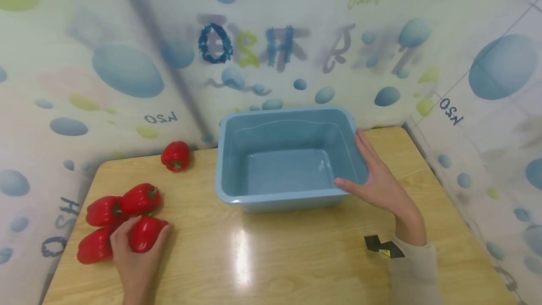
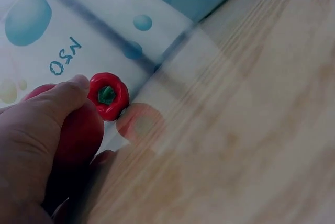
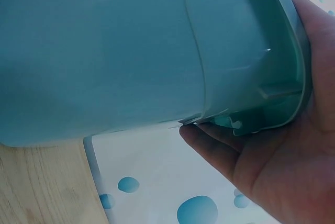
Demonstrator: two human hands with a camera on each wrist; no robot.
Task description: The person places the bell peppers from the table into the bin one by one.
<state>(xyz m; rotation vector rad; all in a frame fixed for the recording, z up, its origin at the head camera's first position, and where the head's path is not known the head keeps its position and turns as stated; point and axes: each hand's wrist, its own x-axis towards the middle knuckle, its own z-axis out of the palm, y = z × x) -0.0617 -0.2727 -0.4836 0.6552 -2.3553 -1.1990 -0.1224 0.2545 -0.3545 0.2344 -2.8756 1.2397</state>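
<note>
In the head view, my left hand (image 1: 133, 265) grips a red bell pepper (image 1: 146, 234) at the table's left, thumb on one side and fingers on the other. Up close in the left wrist view, that bell pepper (image 2: 81, 135) is partly hidden by the hand (image 2: 31, 140). Beside it lie more red peppers, one (image 1: 141, 199) behind and others (image 1: 95, 246) to the left. My right hand (image 1: 383, 185) holds the right end of a blue plastic basin (image 1: 292, 204). In the right wrist view, fingers (image 3: 214, 148) curl around the outside of the basin wall (image 3: 104, 51).
A single red bell pepper (image 1: 175, 156) sits near the back edge, left of the basin. Black pieces with a yellow mark (image 1: 384, 252) lie beside my right wrist. Patterned sheeting (image 1: 271, 36) rises behind and beside the wooden table (image 1: 203, 258).
</note>
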